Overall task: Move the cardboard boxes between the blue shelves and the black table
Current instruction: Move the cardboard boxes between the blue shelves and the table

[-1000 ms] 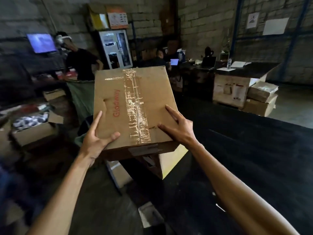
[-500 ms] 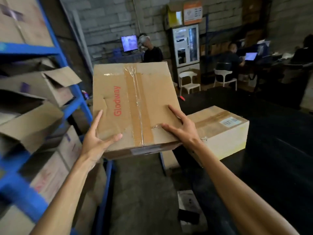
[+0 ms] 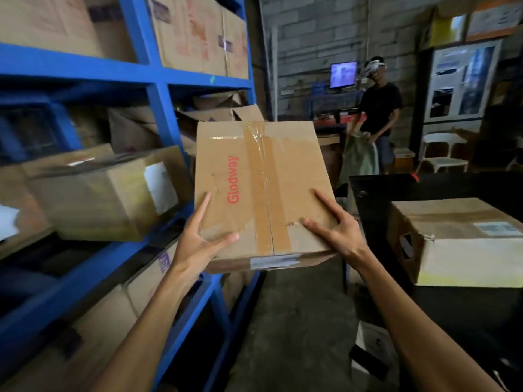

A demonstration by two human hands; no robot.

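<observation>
I hold a taped cardboard box (image 3: 263,176) printed "Glodway" in mid-air, in the aisle between the blue shelves (image 3: 165,114) on the left and the black table (image 3: 373,199) on the right. My left hand (image 3: 198,241) grips its near left corner, thumb on top and a finger along the left side. At the near right corner my right hand (image 3: 336,233) grips it the same way, with the lower fingers hidden beneath. A second cardboard box (image 3: 458,250) lies on the table's near end.
The shelves are packed with several cardboard boxes, some open or tilted (image 3: 107,193). A person (image 3: 379,108) stands at the back handling a green sack, near a monitor (image 3: 343,75). White chairs (image 3: 444,154) stand behind the table. A narrow concrete aisle (image 3: 297,321) runs ahead.
My view has swung left from the table toward the blue shelves. The box has stayed in both hands with the same grip and now hangs beside the shelf's edge.
</observation>
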